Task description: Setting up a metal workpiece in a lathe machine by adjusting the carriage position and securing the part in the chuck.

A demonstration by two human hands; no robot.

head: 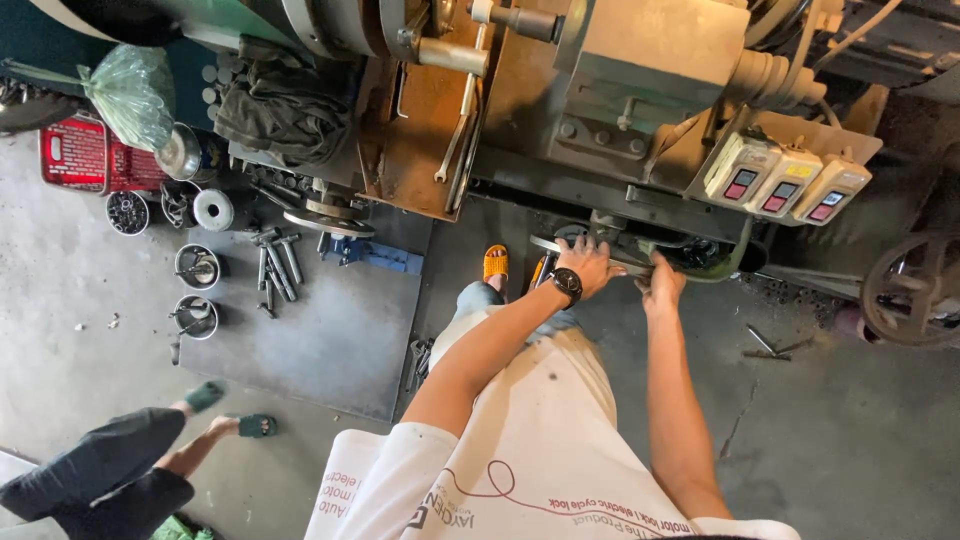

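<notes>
Both arms stretched forward, left hand (590,262) curled, right hand (665,288) curled

Red crate (75,153), green bag (130,95) top-left

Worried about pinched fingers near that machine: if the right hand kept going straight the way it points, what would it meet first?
The right hand already touches a flat metal bar. Beyond it, probably the machine's dark underside, though depth is unclear.

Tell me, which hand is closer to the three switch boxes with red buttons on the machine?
The right hand. It sits lower down and a bit left of the switch boxes, gripping the long metal bar. The left hand, with the black watch, rests on the same bar farther left.
</notes>
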